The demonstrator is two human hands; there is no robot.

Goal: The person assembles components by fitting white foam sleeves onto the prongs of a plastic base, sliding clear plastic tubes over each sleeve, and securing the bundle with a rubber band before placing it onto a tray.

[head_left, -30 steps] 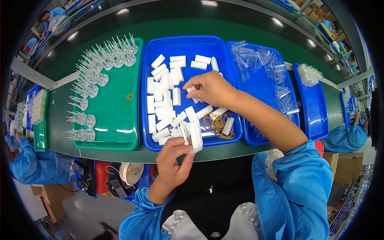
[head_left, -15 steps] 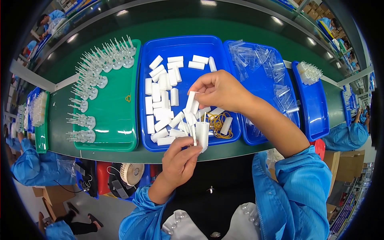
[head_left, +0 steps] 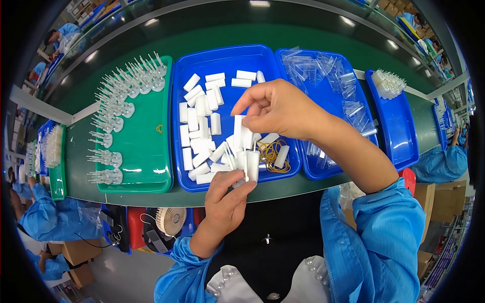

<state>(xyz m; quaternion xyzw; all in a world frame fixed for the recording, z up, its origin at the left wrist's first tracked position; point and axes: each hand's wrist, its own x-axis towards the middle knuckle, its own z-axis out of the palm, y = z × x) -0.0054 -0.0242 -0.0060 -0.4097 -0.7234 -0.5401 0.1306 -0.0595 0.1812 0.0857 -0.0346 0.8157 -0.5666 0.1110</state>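
My left hand (head_left: 225, 199) pinches the clear round base (head_left: 239, 183) of a small pronged stand, its thin prongs pointing up. A white cylinder (head_left: 253, 167) sits on one side of that stand. Above it, my right hand (head_left: 285, 108) grips another white cylinder (head_left: 238, 131) between thumb and fingers, held upright near the prong tips. Whether it touches a prong is hard to tell. Beneath both hands lies a blue tray (head_left: 194, 60) with many loose white cylinders (head_left: 200, 106) and a tangle of yellow rubber bands (head_left: 270, 153).
At left, a green tray (head_left: 144, 141) bears a curved row of clear pronged stands (head_left: 118, 108). A blue tray (head_left: 331, 121) at right contains clear plastic sleeves (head_left: 323, 68). Farther right, another blue tray (head_left: 399, 131) holds white pronged pieces (head_left: 388, 83). A small fan (head_left: 171, 221) stands below the table edge.
The stand and its attached cylinder have turned slightly in my left hand. The right-hand cylinder has shifted a little left and stands more upright over the prongs.
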